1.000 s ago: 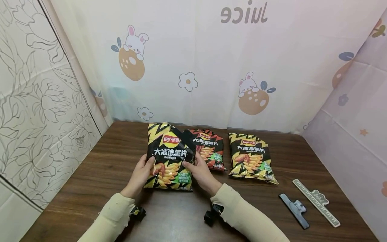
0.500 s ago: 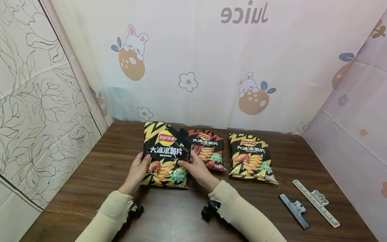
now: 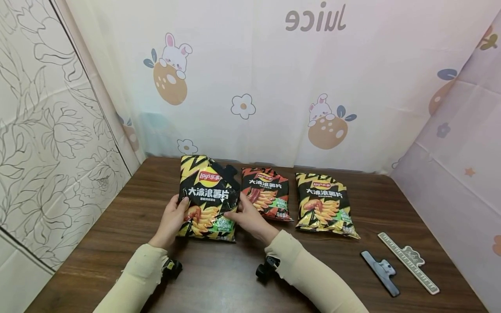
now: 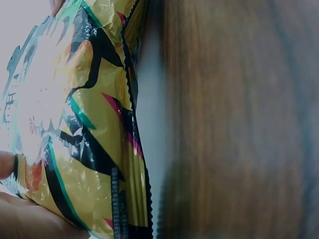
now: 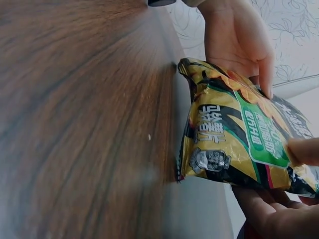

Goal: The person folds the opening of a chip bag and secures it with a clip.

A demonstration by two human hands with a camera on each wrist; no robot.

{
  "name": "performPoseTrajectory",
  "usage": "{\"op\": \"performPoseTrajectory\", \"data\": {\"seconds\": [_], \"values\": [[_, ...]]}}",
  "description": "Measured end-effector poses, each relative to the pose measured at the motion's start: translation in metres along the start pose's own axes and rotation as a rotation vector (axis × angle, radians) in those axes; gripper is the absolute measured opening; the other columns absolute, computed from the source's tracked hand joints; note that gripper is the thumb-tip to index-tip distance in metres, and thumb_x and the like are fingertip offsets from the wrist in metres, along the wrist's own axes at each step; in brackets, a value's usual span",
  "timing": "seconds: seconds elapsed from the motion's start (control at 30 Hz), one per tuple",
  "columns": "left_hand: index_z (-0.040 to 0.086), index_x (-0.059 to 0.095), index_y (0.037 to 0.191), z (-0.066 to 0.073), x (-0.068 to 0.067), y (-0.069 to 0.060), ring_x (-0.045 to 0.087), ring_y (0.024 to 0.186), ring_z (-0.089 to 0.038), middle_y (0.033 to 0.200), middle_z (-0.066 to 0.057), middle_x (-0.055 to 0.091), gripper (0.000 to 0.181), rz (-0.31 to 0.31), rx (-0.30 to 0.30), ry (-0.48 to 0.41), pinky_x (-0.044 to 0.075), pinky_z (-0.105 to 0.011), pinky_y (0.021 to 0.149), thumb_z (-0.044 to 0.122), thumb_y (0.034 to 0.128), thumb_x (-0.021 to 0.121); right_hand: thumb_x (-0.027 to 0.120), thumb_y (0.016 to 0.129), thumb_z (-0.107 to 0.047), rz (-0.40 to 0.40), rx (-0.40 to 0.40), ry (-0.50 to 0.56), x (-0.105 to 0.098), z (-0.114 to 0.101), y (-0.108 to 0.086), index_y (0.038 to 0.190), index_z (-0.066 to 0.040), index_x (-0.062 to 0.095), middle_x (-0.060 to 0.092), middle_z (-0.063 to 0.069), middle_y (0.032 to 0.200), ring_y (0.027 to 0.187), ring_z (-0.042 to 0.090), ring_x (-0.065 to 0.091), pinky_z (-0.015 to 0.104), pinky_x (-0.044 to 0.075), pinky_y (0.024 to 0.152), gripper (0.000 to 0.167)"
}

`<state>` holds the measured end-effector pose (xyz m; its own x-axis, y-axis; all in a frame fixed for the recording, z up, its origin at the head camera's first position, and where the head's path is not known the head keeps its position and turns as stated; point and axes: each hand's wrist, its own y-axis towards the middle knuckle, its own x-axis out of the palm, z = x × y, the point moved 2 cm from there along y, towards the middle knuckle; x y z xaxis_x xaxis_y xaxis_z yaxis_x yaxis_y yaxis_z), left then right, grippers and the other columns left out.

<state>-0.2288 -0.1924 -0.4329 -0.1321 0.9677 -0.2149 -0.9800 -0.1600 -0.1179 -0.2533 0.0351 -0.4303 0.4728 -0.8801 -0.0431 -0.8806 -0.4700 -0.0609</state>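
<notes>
"Chip bag (image 3: 207, 204), the one between my hands: how does it handle?"

"Probably light and soft, with slippery film and brittle contents, so you'd best squeeze gently. Take it by its two sides around mid-height, thumbs in front."

"And my grip?"

"Your left hand (image 3: 171, 221) grasps its left side, your right hand (image 3: 250, 219) its right, each thumb lying on the front. You have it left of the table's (image 3: 219, 278) centre, to the left of the red bag (image 3: 265, 193); whether its bottom edge touches the wood, I can't tell."

"Counts?"

"You have three bags: the held one, the other yellow bag (image 3: 325, 204) and one red. Two clips lie at your right: one dark clip (image 3: 380, 273), one pale clip (image 3: 409, 263)."
</notes>
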Motion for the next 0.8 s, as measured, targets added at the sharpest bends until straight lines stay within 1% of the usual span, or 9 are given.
{"op": "performPoseTrajectory", "data": {"seconds": [0.07, 0.13, 0.2, 0.3, 0.4, 0.53, 0.63, 0.7, 0.8], "values": [[0.001, 0.038, 0.14, 0.0, -0.002, 0.001, 0.048, 0.118, -0.024, 0.135, -0.018, 0.049, 0.047, 0.002, -0.003, 0.001, 0.041, -0.021, 0.088, 0.035, 0.1073, 0.034, 0.063, 0.093, -0.002, 0.026, -0.014, 0.009, 0.003, 0.001, 0.002, 0.153, -0.025, 0.026, 0.052, 0.015, 0.144, 0.124, 0.028, 0.057, 0.037, 0.052, 0.094, 0.075], [0.001, 0.038, 0.14, 0.0, -0.003, 0.002, 0.048, 0.118, -0.024, 0.135, -0.018, 0.049, 0.048, 0.006, -0.003, -0.001, 0.041, -0.021, 0.087, 0.036, 0.1073, 0.034, 0.062, 0.093, -0.002, 0.055, -0.018, 0.013, 0.006, 0.001, 0.005, 0.153, -0.019, 0.028, 0.053, 0.018, 0.142, 0.123, 0.03, 0.058, 0.038, 0.052, 0.093, 0.071], [0.001, 0.038, 0.14, 0.001, -0.005, 0.003, 0.048, 0.118, -0.024, 0.135, -0.019, 0.048, 0.049, 0.014, -0.003, 0.008, 0.041, -0.021, 0.087, 0.037, 0.1071, 0.034, 0.062, 0.094, -0.005, 0.077, -0.007, 0.009, 0.009, 0.0, 0.006, 0.153, -0.014, 0.027, 0.05, 0.021, 0.144, 0.126, 0.033, 0.055, 0.041, 0.051, 0.097, 0.069], [0.001, 0.038, 0.141, 0.001, -0.008, 0.005, 0.048, 0.117, -0.024, 0.136, -0.019, 0.048, 0.05, 0.022, -0.001, 0.014, 0.041, -0.021, 0.087, 0.037, 0.1071, 0.033, 0.063, 0.095, -0.01, 0.1, 0.022, -0.009, 0.011, -0.002, 0.007, 0.155, -0.009, 0.021, 0.044, 0.024, 0.148, 0.133, 0.035, 0.048, 0.047, 0.046, 0.104, 0.074], [0.0, 0.038, 0.141, 0.002, -0.011, 0.008, 0.049, 0.113, -0.021, 0.135, -0.018, 0.048, 0.051, 0.03, 0.0, 0.027, 0.041, -0.02, 0.085, 0.038, 0.107, 0.033, 0.062, 0.095, -0.01, 0.091, 0.032, -0.013, 0.013, -0.003, 0.009, 0.156, -0.009, 0.018, 0.042, 0.022, 0.15, 0.135, 0.034, 0.046, 0.049, 0.043, 0.106, 0.075], [0.0, 0.038, 0.14, 0.001, -0.013, 0.013, 0.049, 0.109, -0.018, 0.133, -0.018, 0.049, 0.051, 0.042, 0.0, 0.035, 0.041, -0.02, 0.084, 0.038, 0.107, 0.033, 0.06, 0.094, -0.005, 0.073, 0.011, -0.011, 0.016, -0.005, 0.014, 0.153, -0.015, 0.025, 0.05, 0.016, 0.145, 0.129, 0.03, 0.053, 0.046, 0.046, 0.103, 0.069], [0.0, 0.036, 0.142, 0.001, -0.015, 0.016, 0.048, 0.112, -0.02, 0.135, -0.018, 0.047, 0.052, 0.041, -0.005, 0.027, 0.04, -0.023, 0.087, 0.038, 0.1069, 0.033, 0.06, 0.094, -0.005, 0.081, 0.015, -0.025, 0.018, -0.006, 0.017, 0.153, -0.017, 0.026, 0.051, 0.014, 0.145, 0.129, 0.028, 0.053, 0.044, 0.046, 0.103, 0.069], [0.0, 0.035, 0.143, 0.0, -0.016, 0.017, 0.047, 0.117, -0.021, 0.137, -0.018, 0.046, 0.054, 0.036, -0.009, 0.022, 0.04, -0.025, 0.089, 0.039, 0.1067, 0.033, 0.06, 0.095, -0.005, 0.086, 0.021, -0.037, 0.019, -0.006, 0.019, 0.153, -0.018, 0.026, 0.05, 0.013, 0.146, 0.131, 0.028, 0.052, 0.044, 0.045, 0.104, 0.069], [0.0, 0.034, 0.144, 0.0, -0.018, 0.02, 0.046, 0.118, -0.022, 0.138, -0.018, 0.045, 0.054, 0.034, -0.006, 0.018, 0.04, -0.025, 0.089, 0.04, 0.1066, 0.033, 0.06, 0.094, -0.004, 0.091, 0.027, -0.044, 0.02, -0.007, 0.023, 0.154, -0.016, 0.024, 0.047, 0.014, 0.149, 0.134, 0.029, 0.049, 0.046, 0.043, 0.106, 0.071]]}}
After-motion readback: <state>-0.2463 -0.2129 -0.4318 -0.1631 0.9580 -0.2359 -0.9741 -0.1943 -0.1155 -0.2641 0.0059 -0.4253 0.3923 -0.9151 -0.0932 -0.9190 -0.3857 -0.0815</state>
